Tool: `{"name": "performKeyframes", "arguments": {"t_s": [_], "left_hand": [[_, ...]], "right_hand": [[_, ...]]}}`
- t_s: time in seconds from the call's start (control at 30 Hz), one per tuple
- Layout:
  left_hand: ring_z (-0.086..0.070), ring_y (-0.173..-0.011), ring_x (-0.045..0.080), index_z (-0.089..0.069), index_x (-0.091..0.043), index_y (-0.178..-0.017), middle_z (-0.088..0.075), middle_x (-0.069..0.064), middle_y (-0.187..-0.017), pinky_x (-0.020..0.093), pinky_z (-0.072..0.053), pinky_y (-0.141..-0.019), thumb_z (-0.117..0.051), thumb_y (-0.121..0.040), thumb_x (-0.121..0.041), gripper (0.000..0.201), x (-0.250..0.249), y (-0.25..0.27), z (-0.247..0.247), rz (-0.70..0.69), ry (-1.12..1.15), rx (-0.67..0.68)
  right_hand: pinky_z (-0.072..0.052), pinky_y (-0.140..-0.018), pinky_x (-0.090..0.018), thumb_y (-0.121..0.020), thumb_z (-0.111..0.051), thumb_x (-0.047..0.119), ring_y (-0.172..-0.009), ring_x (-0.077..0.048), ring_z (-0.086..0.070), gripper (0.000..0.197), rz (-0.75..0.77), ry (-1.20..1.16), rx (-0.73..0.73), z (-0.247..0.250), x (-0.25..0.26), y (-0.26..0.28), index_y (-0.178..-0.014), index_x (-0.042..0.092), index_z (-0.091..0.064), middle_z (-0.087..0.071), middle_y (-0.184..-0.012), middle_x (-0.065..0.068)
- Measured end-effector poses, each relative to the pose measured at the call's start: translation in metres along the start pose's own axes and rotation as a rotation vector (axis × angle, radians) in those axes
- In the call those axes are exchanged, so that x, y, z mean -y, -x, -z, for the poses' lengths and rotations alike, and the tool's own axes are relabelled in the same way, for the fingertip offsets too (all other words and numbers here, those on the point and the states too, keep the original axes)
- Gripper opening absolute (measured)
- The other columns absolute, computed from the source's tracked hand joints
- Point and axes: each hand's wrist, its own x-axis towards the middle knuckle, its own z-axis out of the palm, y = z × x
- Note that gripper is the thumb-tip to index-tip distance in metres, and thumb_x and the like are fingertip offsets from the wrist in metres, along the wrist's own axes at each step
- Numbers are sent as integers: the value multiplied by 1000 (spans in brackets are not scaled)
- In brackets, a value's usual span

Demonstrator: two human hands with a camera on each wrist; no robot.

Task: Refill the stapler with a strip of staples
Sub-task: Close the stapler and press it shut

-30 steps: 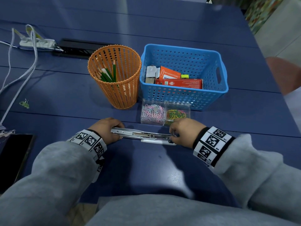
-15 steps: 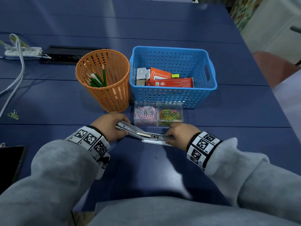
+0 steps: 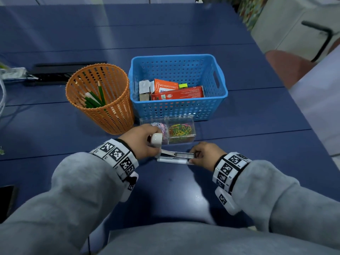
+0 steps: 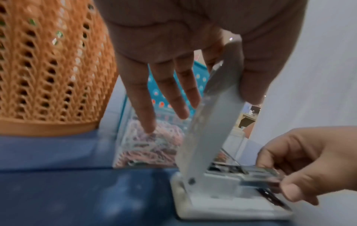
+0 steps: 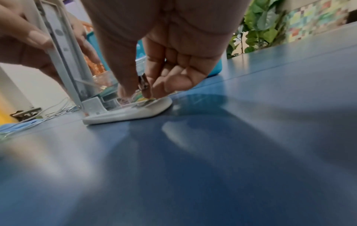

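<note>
A white stapler (image 3: 173,160) lies on the blue table (image 3: 184,190) in front of me. My left hand (image 3: 139,142) pinches its top cover (image 4: 212,122) between thumb and forefinger and holds it swung up, almost upright; my other fingers are straight. The metal magazine (image 3: 184,155) lies bare, with what looks like a staple strip in it. At the stapler's front end my right hand (image 3: 204,153) pinches the magazine's metal tip (image 5: 142,84) between thumb and fingers. The white base (image 5: 131,113) stays flat on the table.
Just behind the stapler stands a clear box of coloured paper clips (image 3: 181,131). Behind that are an orange mesh cup of pencils (image 3: 103,100) and a blue basket (image 3: 211,100) holding red and orange staple boxes (image 3: 176,93). A dark phone (image 3: 6,199) lies at the left edge.
My left hand has swung the stapler's cover up from nearly flat to almost upright. My right hand has stayed at the front end.
</note>
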Motion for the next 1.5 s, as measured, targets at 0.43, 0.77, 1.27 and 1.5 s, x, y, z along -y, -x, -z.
{"name": "performKeyframes", "arguments": {"t_s": [0.43, 0.77, 1.27, 1.5], "left_hand": [[-53, -108, 27, -50, -22, -117, -57, 8, -118, 34, -42, -90, -61, -81, -25, 38, -28, -24, -42, -41, -180, 288], [-55, -105, 31, -51, -23, -115, -60, 11, -116, 39, -47, -89, -61, -79, -30, 38, -22, -34, -54, 8, -343, 350], [-53, -99, 29, -52, -12, -101, -56, 13, -109, 28, -37, -76, -65, -75, -18, 30, -28, -27, -61, -20, -213, 182], [-51, -96, 20, -57, -20, -102, -48, -3, -97, 31, -42, -87, -75, -67, -21, 40, -45, -19, -22, -89, 17, -53]], "right_hand": [[-39, -69, -26, -74, -72, 23, -74, -18, -52, 27, -103, -222, -60, -13, -15, 1, -66, 26, -46, -53, -67, 6], [-46, -80, -30, -73, -72, 36, -85, -17, -56, 33, -91, -356, -114, -17, -23, 7, -97, 20, -56, -58, -97, -4], [-57, -72, -30, -84, -55, 44, -75, -18, -64, 28, -203, -760, 20, -4, -18, 5, -88, 16, -57, -62, -84, -5], [-53, -51, -12, -76, -69, 12, -50, -2, -60, 11, 88, -884, -252, 51, 7, 24, -82, 15, -60, -64, -73, -3]]}}
